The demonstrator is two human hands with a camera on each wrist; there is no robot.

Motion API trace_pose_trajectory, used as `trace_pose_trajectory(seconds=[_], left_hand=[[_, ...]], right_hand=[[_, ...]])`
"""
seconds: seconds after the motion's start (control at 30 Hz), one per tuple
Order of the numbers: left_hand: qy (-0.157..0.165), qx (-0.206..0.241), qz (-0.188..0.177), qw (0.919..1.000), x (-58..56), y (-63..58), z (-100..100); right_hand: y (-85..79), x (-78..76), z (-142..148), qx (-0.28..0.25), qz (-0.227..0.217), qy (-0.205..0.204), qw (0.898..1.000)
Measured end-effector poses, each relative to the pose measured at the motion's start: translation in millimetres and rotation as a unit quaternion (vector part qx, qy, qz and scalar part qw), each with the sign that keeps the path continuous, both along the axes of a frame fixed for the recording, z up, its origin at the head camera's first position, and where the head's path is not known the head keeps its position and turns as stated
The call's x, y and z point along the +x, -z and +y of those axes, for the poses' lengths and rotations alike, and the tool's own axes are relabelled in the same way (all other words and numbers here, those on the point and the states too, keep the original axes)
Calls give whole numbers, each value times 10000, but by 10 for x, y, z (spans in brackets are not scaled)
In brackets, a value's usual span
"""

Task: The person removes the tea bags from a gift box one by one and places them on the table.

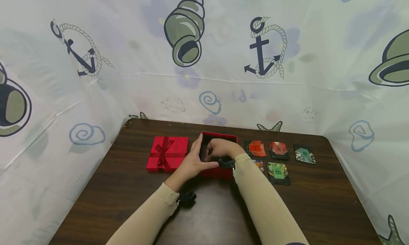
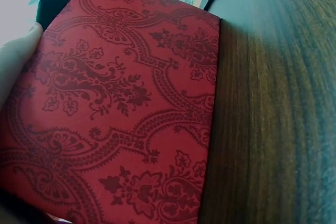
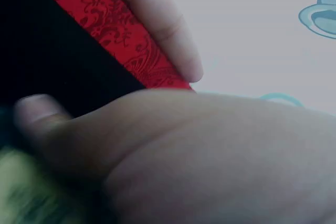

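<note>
A red box (image 1: 220,173) with a dark inside stands uncovered on the table. My left hand (image 1: 191,163) lies against its left side, with fairly straight fingers along that wall and the thumb at the near rim. In the left wrist view, the thumb shows at the edge of the patterned red wall (image 2: 115,108). My right hand (image 1: 221,149) reaches into the box with bent fingers. By its thumb in the right wrist view is a blurred yellow-green patterned packet (image 3: 21,190), which the hand seems to pinch. Its fingertips are mostly hidden.
Left of the box lies the red lid (image 1: 179,145) with a ribbon bow (image 1: 163,152). To the right are several dark packets with coloured pictures, among them an orange one (image 1: 256,148) and a green one (image 1: 278,172). A patterned cloth hangs behind the wooden table (image 1: 105,202).
</note>
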State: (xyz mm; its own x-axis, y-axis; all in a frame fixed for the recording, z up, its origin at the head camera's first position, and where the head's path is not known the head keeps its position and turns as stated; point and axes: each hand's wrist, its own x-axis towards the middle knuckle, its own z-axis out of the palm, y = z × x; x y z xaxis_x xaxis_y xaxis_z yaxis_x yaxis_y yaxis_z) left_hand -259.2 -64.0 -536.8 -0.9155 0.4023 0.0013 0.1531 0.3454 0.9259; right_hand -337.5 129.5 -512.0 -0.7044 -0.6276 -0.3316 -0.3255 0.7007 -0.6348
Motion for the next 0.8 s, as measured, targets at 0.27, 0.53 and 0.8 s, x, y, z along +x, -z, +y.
trace_pose_trajectory(seconds=[0.27,0.53,0.8], left_hand=[[4,78,-42,10000,-22,4,-7],[-65,45,-72,9999,-24,19,3],[-74,54,99,9999,-18,24,4]], right_hand=[[-41,4,-21,-302,715,386,9962],[-65,62,-11,-731,289,782,9938],[-72,99,22,-2245,-107,1280,9660]])
